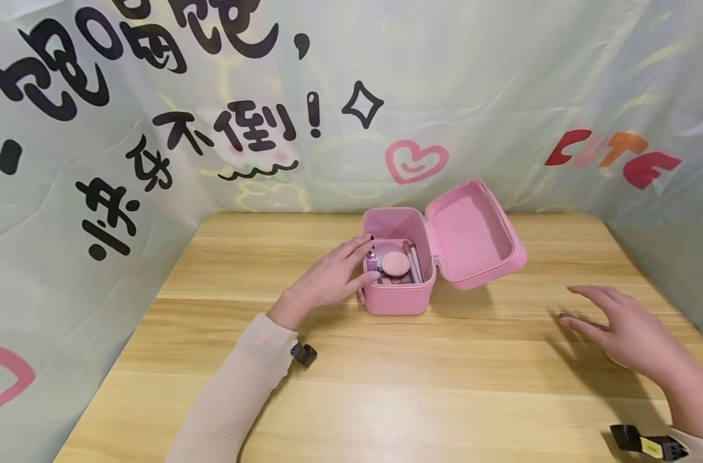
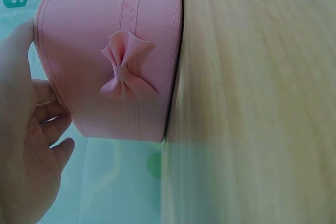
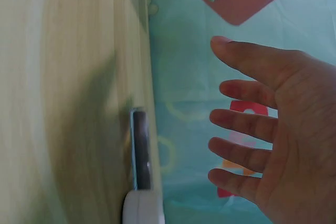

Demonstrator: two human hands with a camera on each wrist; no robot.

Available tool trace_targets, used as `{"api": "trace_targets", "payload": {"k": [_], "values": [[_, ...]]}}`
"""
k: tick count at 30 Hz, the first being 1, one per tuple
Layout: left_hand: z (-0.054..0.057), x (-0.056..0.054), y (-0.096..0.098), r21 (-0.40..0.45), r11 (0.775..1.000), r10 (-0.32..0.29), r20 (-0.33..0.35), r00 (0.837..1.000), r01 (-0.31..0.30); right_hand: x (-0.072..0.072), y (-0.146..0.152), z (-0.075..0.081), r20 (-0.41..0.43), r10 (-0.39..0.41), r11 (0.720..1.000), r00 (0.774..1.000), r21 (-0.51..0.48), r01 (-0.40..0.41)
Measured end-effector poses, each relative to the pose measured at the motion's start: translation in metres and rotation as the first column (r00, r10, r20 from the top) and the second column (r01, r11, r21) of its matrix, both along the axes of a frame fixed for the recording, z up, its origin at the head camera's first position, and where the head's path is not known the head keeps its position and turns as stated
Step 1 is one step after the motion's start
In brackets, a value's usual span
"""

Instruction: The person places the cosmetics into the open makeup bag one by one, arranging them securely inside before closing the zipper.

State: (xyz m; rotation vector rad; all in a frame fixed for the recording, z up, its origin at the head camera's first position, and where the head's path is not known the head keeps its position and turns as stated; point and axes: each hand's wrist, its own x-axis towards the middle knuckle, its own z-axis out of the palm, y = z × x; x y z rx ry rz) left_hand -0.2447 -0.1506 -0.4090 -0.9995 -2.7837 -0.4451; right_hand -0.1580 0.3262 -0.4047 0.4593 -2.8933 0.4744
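Note:
A pink makeup case point(image 1: 399, 299) stands on the table with its lid point(image 1: 473, 233) swung out to the right. Inside are a round pink powder puff point(image 1: 395, 263), slim brushes or pens point(image 1: 412, 262) and a small purple-capped bottle point(image 1: 372, 259). My left hand point(image 1: 330, 273) rests on the case's left rim, fingers mostly extended, thumb near the front corner. A pink bow point(image 2: 122, 72) decorates the side in the left wrist view. My right hand point(image 1: 631, 331) hovers over the table at the right, fingers spread, holding nothing. Below it lie a dark flat item point(image 3: 140, 148) and a white rounded item point(image 3: 143, 207).
The wooden table point(image 1: 351, 399) meets a pale printed curtain point(image 1: 490, 83) at the back and sides. Black wrist straps hang near both sleeves. Beneath the right hand, the items are mostly hidden in the head view.

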Motion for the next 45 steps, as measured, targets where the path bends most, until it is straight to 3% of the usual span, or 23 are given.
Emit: {"api": "trace_targets", "payload": {"k": [10,18,24,30,42,45], "values": [[0.002,-0.001,0.002,-0.010,1.000,0.001,0.000,1.000,-0.001,-0.003,0.023,-0.014,0.091,-0.024,0.999,0.996,0.039,0.020],[0.002,0.000,0.001,-0.011,1.000,0.002,0.003,1.000,-0.002,-0.005,0.038,-0.020,0.105,-0.024,0.999,0.994,0.045,0.020],[0.001,0.000,0.000,-0.008,1.000,-0.002,-0.001,1.000,0.002,-0.004,0.047,-0.021,0.259,-0.045,0.998,0.965,0.055,0.032],[0.000,0.000,0.000,-0.002,1.000,-0.006,-0.002,1.000,0.006,-0.005,0.054,-0.022,0.333,-0.040,0.999,0.942,0.040,0.028],[-0.001,-0.001,0.000,0.000,1.000,-0.004,-0.005,1.000,0.004,-0.002,0.071,-0.024,0.336,-0.073,0.997,0.939,0.030,0.067],[0.000,-0.001,0.001,-0.006,1.000,0.002,0.004,1.000,-0.002,0.000,0.073,-0.023,0.309,-0.072,0.997,0.948,0.027,0.067]]}}
